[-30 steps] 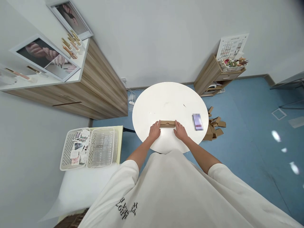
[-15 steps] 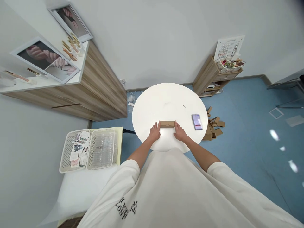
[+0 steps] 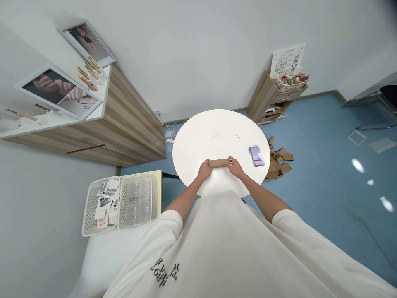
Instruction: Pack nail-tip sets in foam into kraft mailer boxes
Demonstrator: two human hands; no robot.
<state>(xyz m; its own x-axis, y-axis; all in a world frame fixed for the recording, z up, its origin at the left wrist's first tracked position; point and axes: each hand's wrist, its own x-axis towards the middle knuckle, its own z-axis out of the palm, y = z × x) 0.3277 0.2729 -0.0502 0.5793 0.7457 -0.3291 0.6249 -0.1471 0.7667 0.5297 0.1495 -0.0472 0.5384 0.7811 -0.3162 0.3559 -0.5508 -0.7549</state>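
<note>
A small, long brown cardboard box (image 3: 219, 163) is held between my two hands over the near part of the round white table (image 3: 198, 132). My left hand (image 3: 204, 169) closes on the box's left end, fingers curled at its edge. At the opposite end my right hand (image 3: 235, 167) grips it, with fingertips on the top corner. The box looks closed along its length; whether it touches the tabletop I cannot tell. To the right of my right hand lies a purple item (image 3: 257, 156), blurred by pixels.
Several brown cardboard boxes (image 3: 277, 165) lie on the blue floor right of the table. White baskets (image 3: 119, 203) with cards and clear plastic cases stand at left. A wooden cabinet (image 3: 133, 120) rises behind them. A small wooden stand (image 3: 263, 97) is at the back right.
Both hands went from fingers resting straight along the box's ends to curled around them. The box is now slightly tilted, its right end farther up in view. The camera view has shifted a little.
</note>
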